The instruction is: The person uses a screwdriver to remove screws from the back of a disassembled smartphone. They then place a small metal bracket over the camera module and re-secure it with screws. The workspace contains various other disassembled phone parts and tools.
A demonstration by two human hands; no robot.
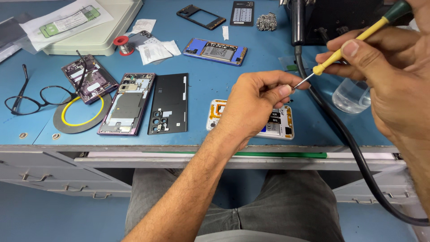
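The right hand (385, 71) grips a yellow screwdriver (345, 51) by its shaft, tilted, tip pointing down-left. The tip meets the fingertips of the left hand (255, 105), which pinch together around something too small to make out. Both hands hover above an opened white phone (280, 127) at the near edge of the blue bench (201, 85). A black cable (340, 130) runs just right of the phone, with a clear cup (349, 96) beyond it. To the left lie a black back cover (169, 104), a purple phone frame (127, 105), and glasses (31, 101). A blue phone (215, 51) lies farther off.
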